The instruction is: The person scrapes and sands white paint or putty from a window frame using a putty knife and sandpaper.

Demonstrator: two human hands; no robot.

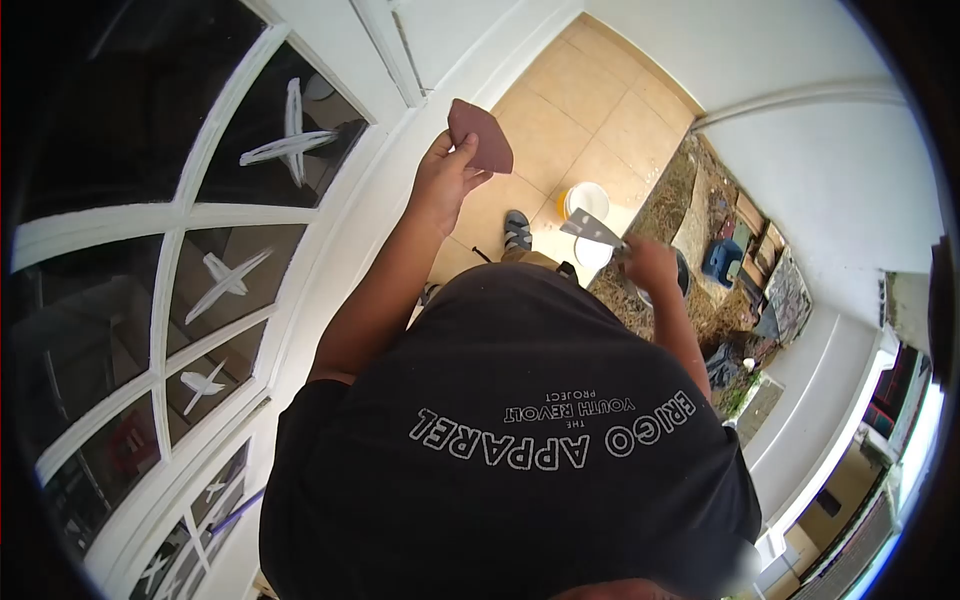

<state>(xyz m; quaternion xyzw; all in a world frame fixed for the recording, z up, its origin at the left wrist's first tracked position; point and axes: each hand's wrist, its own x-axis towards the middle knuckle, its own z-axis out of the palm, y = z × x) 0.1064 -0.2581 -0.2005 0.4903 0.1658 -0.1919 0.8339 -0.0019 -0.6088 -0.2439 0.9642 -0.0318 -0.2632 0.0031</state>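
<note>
From the head camera, looking straight down the person's black shirt (520, 440), the left hand (445, 180) is raised beside the white window frame (300, 290). Its thumb and fingers pinch the lower edge of a reddish-brown sheet of sandpaper (480, 135). The sheet stands up out of the hand, its long axis running from the fingertips up toward the top edge of the view, with the rounded end uppermost and the face turned toward the camera.

The right hand (650, 265) is lower, over the tiled floor (590, 120), and is closed around the handle of a putty knife (592, 230). The flat metal blade points away from the hand toward the left, its long axis nearly level and the wide edge farthest from the fingers.

Just beyond the blade a white bucket (588, 200) stands on the floor tiles near the edge where dry brown debris (670, 210) begins; what is in it cannot be made out. 1 sandalled foot (517, 230) shows beside the bucket. The window panes carry white taped crosses (288, 140).
</note>
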